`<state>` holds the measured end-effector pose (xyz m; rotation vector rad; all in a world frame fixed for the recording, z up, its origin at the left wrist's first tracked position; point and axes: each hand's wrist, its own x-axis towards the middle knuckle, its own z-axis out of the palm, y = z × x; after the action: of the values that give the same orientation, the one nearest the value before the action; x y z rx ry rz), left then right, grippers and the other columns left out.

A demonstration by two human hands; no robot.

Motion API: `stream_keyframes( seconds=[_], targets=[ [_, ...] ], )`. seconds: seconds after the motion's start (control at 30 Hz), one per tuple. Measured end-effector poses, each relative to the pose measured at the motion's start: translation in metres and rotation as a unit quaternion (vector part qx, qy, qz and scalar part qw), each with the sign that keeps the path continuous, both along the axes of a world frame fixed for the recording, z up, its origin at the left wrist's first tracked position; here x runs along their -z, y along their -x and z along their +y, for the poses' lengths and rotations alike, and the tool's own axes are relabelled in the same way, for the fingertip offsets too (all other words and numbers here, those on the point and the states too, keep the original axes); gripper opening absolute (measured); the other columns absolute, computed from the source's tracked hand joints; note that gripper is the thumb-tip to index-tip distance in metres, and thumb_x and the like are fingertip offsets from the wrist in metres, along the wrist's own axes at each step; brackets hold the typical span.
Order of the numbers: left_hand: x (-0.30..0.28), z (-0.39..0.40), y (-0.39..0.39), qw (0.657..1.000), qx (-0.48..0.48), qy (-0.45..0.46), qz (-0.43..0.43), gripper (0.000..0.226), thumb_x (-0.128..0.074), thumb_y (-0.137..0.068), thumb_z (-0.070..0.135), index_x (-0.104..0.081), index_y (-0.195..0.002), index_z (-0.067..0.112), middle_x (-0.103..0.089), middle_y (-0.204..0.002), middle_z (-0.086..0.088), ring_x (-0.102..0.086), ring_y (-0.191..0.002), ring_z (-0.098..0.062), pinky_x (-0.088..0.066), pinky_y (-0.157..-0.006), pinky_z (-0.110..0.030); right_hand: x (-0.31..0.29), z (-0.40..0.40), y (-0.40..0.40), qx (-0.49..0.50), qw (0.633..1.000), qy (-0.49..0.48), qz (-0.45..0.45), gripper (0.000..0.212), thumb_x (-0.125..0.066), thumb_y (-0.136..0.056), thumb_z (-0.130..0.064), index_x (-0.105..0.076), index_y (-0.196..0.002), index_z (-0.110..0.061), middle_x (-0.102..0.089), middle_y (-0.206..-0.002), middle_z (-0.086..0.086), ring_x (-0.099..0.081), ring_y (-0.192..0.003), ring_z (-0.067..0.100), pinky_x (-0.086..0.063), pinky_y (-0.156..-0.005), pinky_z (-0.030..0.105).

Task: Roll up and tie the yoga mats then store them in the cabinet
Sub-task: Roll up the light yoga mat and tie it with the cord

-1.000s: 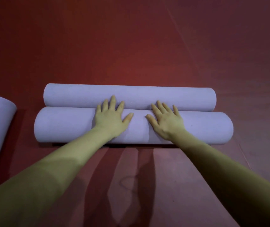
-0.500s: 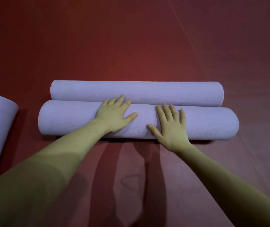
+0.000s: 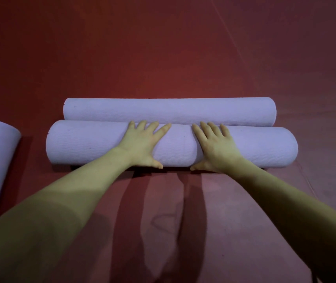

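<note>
Head view: left hand (image 3: 142, 144) and right hand (image 3: 217, 147), fingers spread flat, slid lower at 6 o'clock on near mat roll (image 3: 93, 144); rolling done, tying next.

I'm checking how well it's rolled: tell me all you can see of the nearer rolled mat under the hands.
The nearer rolled mat is a pale lavender cylinder with a fine wavy texture, foam-like, lying crosswise on the red floor. It looks evenly rolled, and no tie shows on it. Its far side runs against the farther roll. The left hand and right hand press flat on its middle, fingers spread, thumbs down its near side.
</note>
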<state>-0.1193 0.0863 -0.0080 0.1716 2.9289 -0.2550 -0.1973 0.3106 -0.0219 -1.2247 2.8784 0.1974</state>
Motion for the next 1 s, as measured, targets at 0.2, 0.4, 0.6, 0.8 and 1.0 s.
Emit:
stream_keyframes(
  seconds=[0.2, 0.4, 0.6, 0.8, 1.0],
  targets=[
    [-0.004, 0.009, -0.012, 1.0, -0.001, -0.005, 0.015, 0.112, -0.058, -0.067, 0.076, 0.001, -0.151, 0.031, -0.022, -0.154, -0.004, -0.034, -0.129, -0.031, -0.024, -0.106, -0.044, 0.0, 0.003, -0.01, -0.016, 0.998, 0.059, 0.028, 0.11, -0.088, -0.025, -0.055, -0.059, -0.116, 0.0, -0.063, -0.106, 0.017, -0.062, -0.093, 0.036, -0.048, -0.083, 0.051],
    [-0.003, 0.027, -0.052, 1.0, 0.014, -0.015, 0.008, 0.111, -0.059, -0.067, 0.075, -0.002, -0.151, 0.032, -0.024, -0.154, -0.005, -0.035, -0.13, -0.031, -0.024, -0.107, -0.045, -0.001, 0.027, -0.052, -0.007, 0.996, 0.089, 0.015, 0.11, -0.089, -0.024, -0.053, -0.06, -0.115, 0.0, -0.064, -0.107, 0.016, -0.062, -0.094, 0.036, -0.049, -0.086, 0.052],
    [0.006, 0.039, -0.095, 0.995, 0.048, -0.049, 0.072, 0.117, -0.078, -0.029, 0.074, -0.057, -0.131, 0.02, -0.066, -0.114, -0.014, -0.064, -0.084, -0.035, -0.051, -0.075, -0.048, -0.004, 0.049, -0.099, -0.002, 0.996, 0.092, -0.017, 0.107, -0.087, -0.028, -0.053, -0.058, -0.116, 0.001, -0.063, -0.108, 0.015, -0.061, -0.094, 0.036, -0.049, -0.084, 0.047],
    [0.007, 0.05, -0.119, 0.996, 0.035, -0.069, 0.032, 0.113, -0.072, -0.039, 0.078, -0.052, -0.135, 0.021, -0.063, -0.121, -0.015, -0.063, -0.095, -0.038, -0.05, -0.082, -0.051, -0.006, 0.056, -0.119, -0.001, 0.996, 0.076, -0.036, 0.108, -0.085, -0.033, -0.055, -0.055, -0.12, 0.001, -0.061, -0.111, 0.016, -0.06, -0.096, 0.037, -0.048, -0.086, 0.049],
    [-0.011, 0.042, -0.106, 0.975, -0.119, -0.185, -0.041, 0.107, 0.006, -0.058, 0.081, -0.019, -0.15, 0.033, -0.022, -0.156, 0.006, -0.02, -0.144, -0.014, -0.015, -0.114, -0.03, 0.004, 0.06, -0.127, 0.001, 0.998, 0.056, -0.032, 0.118, -0.078, -0.046, -0.065, -0.037, -0.137, -0.002, -0.052, -0.132, 0.023, -0.051, -0.121, 0.042, -0.033, -0.103, 0.055]
  ],
)
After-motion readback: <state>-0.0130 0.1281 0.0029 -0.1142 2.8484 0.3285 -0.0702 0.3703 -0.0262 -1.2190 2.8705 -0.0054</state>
